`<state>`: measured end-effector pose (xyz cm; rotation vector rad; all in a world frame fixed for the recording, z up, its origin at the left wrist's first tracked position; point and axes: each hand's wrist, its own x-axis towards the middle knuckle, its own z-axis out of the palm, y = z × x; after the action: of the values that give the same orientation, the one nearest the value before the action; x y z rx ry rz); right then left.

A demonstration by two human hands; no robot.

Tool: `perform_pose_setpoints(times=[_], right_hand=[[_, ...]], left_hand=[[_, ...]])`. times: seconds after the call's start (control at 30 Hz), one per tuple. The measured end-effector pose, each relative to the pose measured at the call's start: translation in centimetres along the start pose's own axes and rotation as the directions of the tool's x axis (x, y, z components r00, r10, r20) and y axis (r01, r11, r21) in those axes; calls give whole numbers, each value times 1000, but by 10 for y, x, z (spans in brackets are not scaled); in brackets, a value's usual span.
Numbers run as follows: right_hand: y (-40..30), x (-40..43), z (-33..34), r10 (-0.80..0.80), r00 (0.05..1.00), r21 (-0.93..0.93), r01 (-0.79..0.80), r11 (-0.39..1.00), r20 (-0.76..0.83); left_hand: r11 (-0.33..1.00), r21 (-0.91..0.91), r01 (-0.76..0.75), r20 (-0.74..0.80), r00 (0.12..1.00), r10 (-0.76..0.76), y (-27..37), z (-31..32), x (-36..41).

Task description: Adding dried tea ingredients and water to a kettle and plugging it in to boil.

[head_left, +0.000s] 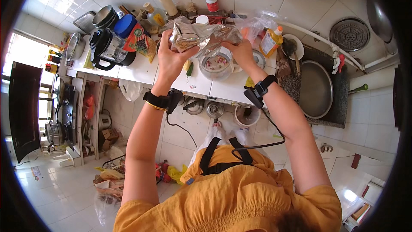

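Note:
A crinkled silver foil bag (201,35) is held up over the counter between both hands. My left hand (177,51) grips its left end, the thumb along the lower edge. At the other end, my right hand (241,53) pinches the foil near the bag's lower right. Just below the bag stands a clear glass pot (216,74) with a side handle; small pink and pale pieces lie inside, resembling dried flower buds. The bag overlaps the pot's back rim in this view. A glass lid (259,59) rests right of the pot, partly behind my right wrist.
A green pepper (190,70) lies left of the pot. Farther left are a blender (111,50) and a red-and-green food packet (141,43). An orange-capped detergent bottle (270,42) stands near the sink, which holds a large metal basin (315,88). Below the counter is a bucket (247,116).

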<state>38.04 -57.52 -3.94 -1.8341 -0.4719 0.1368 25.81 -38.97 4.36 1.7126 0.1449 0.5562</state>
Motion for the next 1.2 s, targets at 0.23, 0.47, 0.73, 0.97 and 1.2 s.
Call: perform_pose_setpoints(times=[0.23,0.47,0.73,0.97,1.2], right_hand=[[14,9,-2,-28,998,-22,30,999,65],[-20,20,-5,-137,978,-9,140,990,155],[-68,35,-3,-226,957,151,201,968,180],[-112,29,-36,-285,953,200,262,944,99],[-126,-21,-63,-184,921,-168,252,953,342]], left_hand=[[999,1,53,-33,998,-53,-1,1,-6],[931,-348,105,-203,962,-185,-56,-18,-24],[549,-810,205,-89,883,-462,-88,-21,-46],[342,-914,217,22,870,-493,-51,7,-44],[111,-905,410,345,862,-372,3,48,-26]])
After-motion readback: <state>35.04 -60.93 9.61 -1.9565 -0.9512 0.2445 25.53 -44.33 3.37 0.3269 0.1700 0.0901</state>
